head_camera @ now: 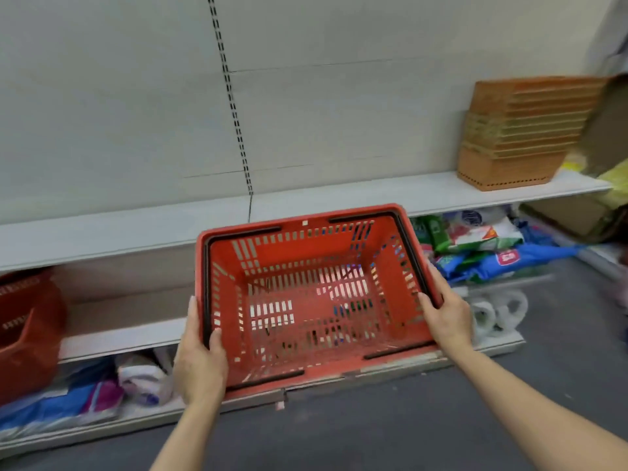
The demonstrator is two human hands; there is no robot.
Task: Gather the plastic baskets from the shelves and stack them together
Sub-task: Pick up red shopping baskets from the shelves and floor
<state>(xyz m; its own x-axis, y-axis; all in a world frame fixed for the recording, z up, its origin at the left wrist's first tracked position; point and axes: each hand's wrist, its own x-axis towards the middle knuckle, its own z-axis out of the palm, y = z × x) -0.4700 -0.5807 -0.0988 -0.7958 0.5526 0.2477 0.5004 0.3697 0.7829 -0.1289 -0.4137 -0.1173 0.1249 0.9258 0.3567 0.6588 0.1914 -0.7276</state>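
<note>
I hold an empty red plastic basket (306, 266) with slotted walls and black handles folded on its rim, in the air in front of the shelves. My left hand (198, 358) grips its left rim and my right hand (448, 314) grips its right rim. A second red basket (27, 328) stands at the far left on the lower shelf, partly cut off by the frame edge. A stack of several orange-brown baskets (516, 134) sits tilted on the upper shelf at the right.
A long white upper shelf (119, 229) runs across the view below a white back panel. Packaged goods (475, 246) lie on the bottom shelf at the right, with paper rolls (499, 311) below them. Bags (102, 389) lie at the lower left. The floor (407, 419) is grey.
</note>
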